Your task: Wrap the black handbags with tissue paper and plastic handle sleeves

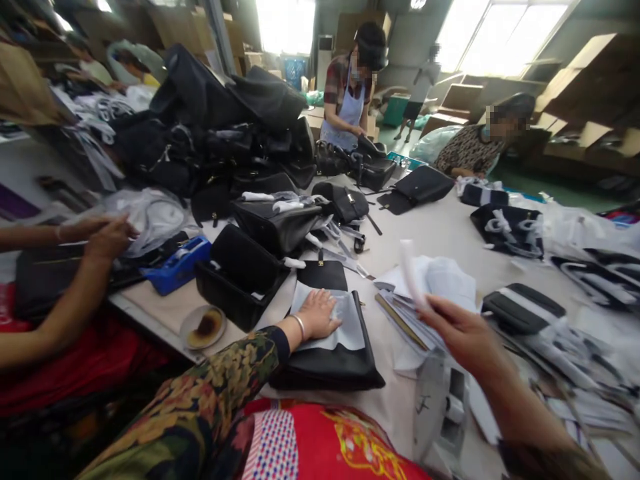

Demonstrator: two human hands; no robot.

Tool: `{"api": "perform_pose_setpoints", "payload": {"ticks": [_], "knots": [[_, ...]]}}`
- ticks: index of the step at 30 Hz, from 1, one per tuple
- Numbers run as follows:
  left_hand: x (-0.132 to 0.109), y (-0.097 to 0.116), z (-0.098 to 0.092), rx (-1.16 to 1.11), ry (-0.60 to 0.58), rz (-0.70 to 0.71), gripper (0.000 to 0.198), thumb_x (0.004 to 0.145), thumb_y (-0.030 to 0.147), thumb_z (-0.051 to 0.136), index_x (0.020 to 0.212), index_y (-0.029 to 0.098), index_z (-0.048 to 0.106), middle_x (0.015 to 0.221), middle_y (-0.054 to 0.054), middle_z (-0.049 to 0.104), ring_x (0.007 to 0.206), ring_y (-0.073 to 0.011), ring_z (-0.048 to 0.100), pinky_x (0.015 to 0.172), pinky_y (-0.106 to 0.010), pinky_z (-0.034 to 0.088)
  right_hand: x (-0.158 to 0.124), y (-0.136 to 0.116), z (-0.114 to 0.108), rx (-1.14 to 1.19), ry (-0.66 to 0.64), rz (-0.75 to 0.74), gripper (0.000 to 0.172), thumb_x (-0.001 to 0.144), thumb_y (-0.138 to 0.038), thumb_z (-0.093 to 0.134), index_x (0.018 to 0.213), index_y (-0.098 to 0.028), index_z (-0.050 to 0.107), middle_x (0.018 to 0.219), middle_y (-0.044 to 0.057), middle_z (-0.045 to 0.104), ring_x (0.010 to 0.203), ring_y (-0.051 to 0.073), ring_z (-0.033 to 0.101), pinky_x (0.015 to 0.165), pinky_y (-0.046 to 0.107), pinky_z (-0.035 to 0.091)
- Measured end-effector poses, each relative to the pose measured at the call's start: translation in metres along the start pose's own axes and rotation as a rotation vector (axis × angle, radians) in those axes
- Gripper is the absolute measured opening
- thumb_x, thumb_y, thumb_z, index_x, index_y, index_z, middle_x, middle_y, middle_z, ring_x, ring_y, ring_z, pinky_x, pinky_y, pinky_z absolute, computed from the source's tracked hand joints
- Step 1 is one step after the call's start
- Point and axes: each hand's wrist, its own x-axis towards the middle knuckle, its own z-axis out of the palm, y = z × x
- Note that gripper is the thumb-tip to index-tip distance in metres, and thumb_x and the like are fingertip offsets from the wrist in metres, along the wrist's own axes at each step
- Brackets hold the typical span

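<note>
My left hand (319, 315) lies flat with fingers spread on a sheet of pale tissue paper (305, 337). The sheet covers part of a black handbag (330, 370) lying in front of me, its flap (323, 275) folded out on the far side. A narrow whitish strip (411, 270) stands up from the thumb and fingers of my right hand (453, 327), which are pinched on its lower end. That hand is above a grey tape dispenser (430, 407) and beside a stack of papers (445, 280).
Left, a co-worker's hands (107, 237) handle clear plastic near a blue tape dispenser (180, 263). An open black bag (243, 273) and a small dish (203, 327) stand nearby. Black bags are heaped (210, 133) beyond; wrapped bags (515, 227) lie right. More people work across the table.
</note>
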Motion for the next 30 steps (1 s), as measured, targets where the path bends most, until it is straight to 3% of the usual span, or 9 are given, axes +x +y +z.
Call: {"api": "perform_pose_setpoints", "payload": {"ticks": [3,5,7,9,15,18,23,26,30], "knots": [[-0.002,-0.001,-0.002,-0.038,0.042,-0.014,0.075,0.088,0.064,0.047,0.144,0.014,0.044,0.157,-0.02,0.036,0.147,-0.0376,0.026,0.12,-0.056,0.016,0.068,-0.015,0.081,0.003,-0.328,-0.152,0.03,0.095,-0.036,0.057,0.118,-0.023,0.071,0.104,0.005,0.073,0.096,0.021,0.067,0.089,0.034,0.053],[-0.003,-0.001,-0.004,-0.058,0.084,-0.02,0.074,0.086,0.064,0.05,0.141,0.015,0.047,0.154,-0.019,0.038,0.146,-0.0371,0.028,0.12,-0.056,0.017,0.107,-0.016,0.137,-0.072,-0.474,-0.195,0.03,0.094,-0.029,0.055,0.118,-0.021,0.072,0.105,0.007,0.074,0.097,0.022,0.067,0.09,0.034,0.051],[-0.005,-0.002,-0.005,-0.074,0.119,-0.019,0.073,0.084,0.064,0.053,0.137,0.014,0.05,0.151,-0.02,0.041,0.144,-0.0376,0.031,0.119,-0.056,0.019,0.13,-0.007,0.181,-0.167,-0.601,-0.2,0.03,0.092,-0.025,0.055,0.114,-0.019,0.074,0.107,0.009,0.074,0.1,0.023,0.067,0.092,0.034,0.05],[-0.007,-0.003,-0.007,-0.084,0.149,-0.016,0.073,0.083,0.064,0.054,0.135,0.012,0.052,0.146,-0.022,0.044,0.14,-0.0381,0.035,0.118,-0.056,0.021,0.138,0.01,0.206,-0.224,-0.706,-0.19,0.029,0.091,-0.022,0.054,0.112,-0.019,0.075,0.109,0.009,0.075,0.103,0.023,0.067,0.094,0.032,0.048],[-0.01,-0.008,-0.011,-0.149,0.244,0.026,0.056,0.081,0.058,0.061,0.116,0.015,0.062,0.121,-0.016,0.054,0.121,-0.0342,0.046,0.114,-0.053,0.027,0.123,0.058,0.213,-0.357,-0.74,-0.175,0.03,0.093,-0.026,0.053,0.114,-0.023,0.075,0.105,0.009,0.073,0.096,0.021,0.066,0.088,0.029,0.047],[-0.006,-0.01,-0.013,-0.174,0.261,0.029,0.051,0.077,0.056,0.067,0.109,0.015,0.064,0.118,-0.015,0.053,0.117,-0.034,0.047,0.11,-0.052,0.033,0.122,0.063,0.214,-0.389,-0.723,-0.267,0.028,0.093,-0.025,0.054,0.112,-0.024,0.076,0.101,0.009,0.069,0.092,0.021,0.062,0.085,0.029,0.045],[-0.002,-0.008,-0.012,-0.185,0.249,0.006,0.052,0.075,0.053,0.071,0.11,0.015,0.063,0.122,-0.016,0.052,0.122,-0.0353,0.045,0.113,-0.054,0.031,0.123,0.063,0.222,-0.369,-0.712,-0.389,0.029,0.093,-0.021,0.053,0.11,-0.025,0.076,0.1,0.009,0.065,0.092,0.02,0.055,0.087,0.031,0.04],[0.002,-0.008,-0.023,-0.186,0.182,-0.005,0.053,0.076,0.052,0.072,0.113,0.015,0.062,0.126,-0.017,0.052,0.122,-0.0346,0.046,0.111,-0.052,0.035,0.121,0.066,0.224,-0.365,-0.718,-0.388,0.028,0.093,-0.019,0.053,0.109,-0.024,0.076,0.1,0.009,0.064,0.09,0.021,0.053,0.085,0.032,0.039],[0.023,-0.018,-0.049,-0.124,-0.009,-0.02,0.037,0.087,0.045,0.063,0.108,0.014,0.064,0.111,-0.014,0.059,0.108,-0.0294,0.056,0.1,-0.044,0.046,0.117,0.068,0.224,-0.364,-0.707,-0.37,0.025,0.093,-0.022,0.053,0.102,-0.021,0.077,0.098,0.011,0.063,0.089,0.022,0.053,0.083,0.033,0.04]]}}
